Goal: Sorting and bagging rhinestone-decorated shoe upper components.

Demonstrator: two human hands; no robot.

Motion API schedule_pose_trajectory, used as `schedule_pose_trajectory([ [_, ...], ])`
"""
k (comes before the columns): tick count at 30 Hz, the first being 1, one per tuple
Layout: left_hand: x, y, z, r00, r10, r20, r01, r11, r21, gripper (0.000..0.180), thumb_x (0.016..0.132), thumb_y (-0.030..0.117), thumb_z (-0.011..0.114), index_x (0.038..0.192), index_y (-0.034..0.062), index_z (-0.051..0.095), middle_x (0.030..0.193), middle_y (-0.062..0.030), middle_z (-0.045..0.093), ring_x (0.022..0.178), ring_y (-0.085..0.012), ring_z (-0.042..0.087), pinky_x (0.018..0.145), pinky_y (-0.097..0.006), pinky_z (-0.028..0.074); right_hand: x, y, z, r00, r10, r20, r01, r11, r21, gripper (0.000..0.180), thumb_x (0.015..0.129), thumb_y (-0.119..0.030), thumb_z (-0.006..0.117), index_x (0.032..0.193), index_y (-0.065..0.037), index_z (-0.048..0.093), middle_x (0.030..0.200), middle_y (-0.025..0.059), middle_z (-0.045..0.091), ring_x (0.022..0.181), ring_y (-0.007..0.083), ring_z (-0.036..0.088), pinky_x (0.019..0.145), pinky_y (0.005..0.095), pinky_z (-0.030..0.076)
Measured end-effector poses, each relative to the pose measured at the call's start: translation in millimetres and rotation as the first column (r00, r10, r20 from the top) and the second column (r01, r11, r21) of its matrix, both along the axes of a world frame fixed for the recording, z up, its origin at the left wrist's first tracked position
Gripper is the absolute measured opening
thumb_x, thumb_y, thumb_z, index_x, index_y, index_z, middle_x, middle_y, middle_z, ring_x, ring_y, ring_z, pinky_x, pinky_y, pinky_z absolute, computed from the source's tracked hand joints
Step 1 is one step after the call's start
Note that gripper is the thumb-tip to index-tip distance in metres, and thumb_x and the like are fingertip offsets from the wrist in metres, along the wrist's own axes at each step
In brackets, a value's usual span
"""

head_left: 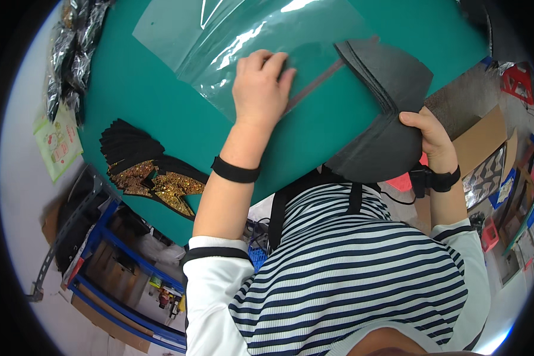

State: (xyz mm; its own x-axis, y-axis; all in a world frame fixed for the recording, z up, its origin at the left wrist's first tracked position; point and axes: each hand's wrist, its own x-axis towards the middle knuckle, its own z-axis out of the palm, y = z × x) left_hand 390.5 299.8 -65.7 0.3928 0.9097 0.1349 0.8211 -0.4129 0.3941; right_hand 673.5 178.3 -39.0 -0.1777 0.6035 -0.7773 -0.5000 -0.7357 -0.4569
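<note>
My left hand point(261, 89) rests on a clear plastic bag point(225, 59) on the green table, fingers bent and thumb held apart. The bag's near-right edge has a dark strip point(317, 84) that runs from beside the hand toward a stack of black, curved, wing-shaped sheets point(391, 142). Gripping that stack at its right side is my right hand point(430, 139), thumb on top and the other fingers partly hidden. The stack tilts over the table's near edge, its layers showing along the notched left side. Both wrists wear black bands.
Black pieces with gold sequins point(175, 184) lie fanned at the table's left edge. More clear plastic point(172, 29) lies at the far side. Wrapped bundles point(71, 53) and a green packet point(59, 145) are at left. A blue-framed shelf point(124, 255) stands below; cardboard point(480, 139) stands at right.
</note>
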Motion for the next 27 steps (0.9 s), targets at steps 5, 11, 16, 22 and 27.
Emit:
schedule_pose_trajectory([
  [5,14.8,-5.0,1.9,0.998,-0.054,0.023,0.054,0.998,-0.013,0.032,0.062,0.020,0.076,0.092,0.0135,0.065,0.094,-0.0029,0.055,0.086,-0.0247,0.051,0.069,-0.033,0.049,0.0,-9.3,5.8,0.998,-0.062,0.025,0.063,0.998,-0.004,0.059,0.072,-0.012,0.069,0.122,0.007,0.045,0.117,0.0172,0.055,0.105,0.0245,0.055,0.091,0.0333,0.044],
  [11,22.1,9.0,1.2,0.999,0.003,0.033,0.000,0.994,-0.111,0.016,0.071,0.018,0.071,0.085,0.0125,0.066,0.086,-0.0028,0.059,0.081,-0.0230,0.055,0.068,-0.034,0.048,-4.4,-21.1,6.1,0.993,-0.103,0.060,0.106,0.993,-0.051,0.067,0.069,-0.010,0.071,0.126,0.007,0.040,0.122,0.0178,0.051,0.111,0.0264,0.052,0.094,0.0343,0.041],
  [16,36.9,20.0,-5.2,0.987,-0.158,0.026,0.154,0.983,0.096,0.021,0.068,0.015,0.070,0.087,0.0095,0.062,0.089,-0.0044,0.056,0.082,-0.0245,0.053,0.066,-0.034,0.048,-3.2,-21.2,2.9,0.992,-0.108,0.072,0.112,0.993,-0.048,0.067,0.069,-0.010,0.071,0.126,0.006,0.041,0.122,0.0176,0.051,0.110,0.0263,0.052,0.094,0.0350,0.041],
  [22,90.4,40.5,6.0,0.983,-0.179,-0.045,0.181,0.983,0.028,0.032,0.066,0.021,0.072,0.093,0.0071,0.061,0.095,-0.0090,0.056,0.086,-0.0273,0.053,0.068,-0.035,0.049,-6.3,-18.4,4.9,0.991,-0.117,0.070,0.122,0.989,-0.082,0.065,0.067,-0.008,0.072,0.125,0.006,0.044,0.119,0.0157,0.054,0.108,0.0248,0.053,0.092,0.0341,0.042],
  [27,110.6,52.1,5.9,0.936,-0.216,-0.277,0.215,0.976,-0.033,0.022,0.072,0.023,0.068,0.086,0.0073,0.064,0.085,-0.0075,0.060,0.079,-0.0266,0.058,0.065,-0.037,0.050,-5.1,-16.4,6.5,0.987,-0.124,0.105,0.131,0.989,-0.062,0.063,0.066,-0.007,0.072,0.123,0.004,0.047,0.116,0.0140,0.056,0.106,0.0229,0.054,0.091,0.0328,0.042],
])
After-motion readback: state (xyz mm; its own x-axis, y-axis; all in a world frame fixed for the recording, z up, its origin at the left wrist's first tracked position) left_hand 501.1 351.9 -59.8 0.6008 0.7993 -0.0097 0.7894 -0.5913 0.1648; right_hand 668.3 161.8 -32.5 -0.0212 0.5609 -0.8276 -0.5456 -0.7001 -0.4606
